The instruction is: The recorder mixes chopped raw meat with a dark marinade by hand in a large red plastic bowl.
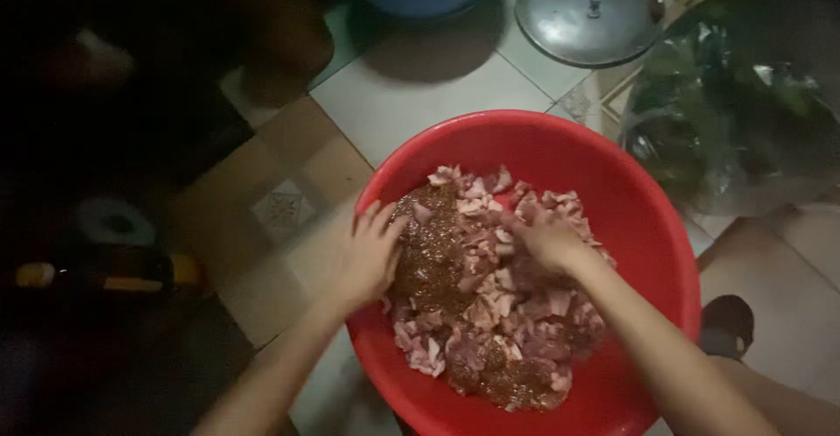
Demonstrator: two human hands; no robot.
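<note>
Both hands are down in the red basin (647, 226), which sits on the tiled floor (420, 94). The left hand (372, 256) rests at the left rim, fingers spread and loose, touching the brown seasoning paste (433, 248) and clamping nothing. The right hand (547, 239) is sunk in the chopped meat (507, 313), so can't tell if its grip is closed. The pile runs rim to rim, up-down in view, lying between the hands, nearer the right one
</note>
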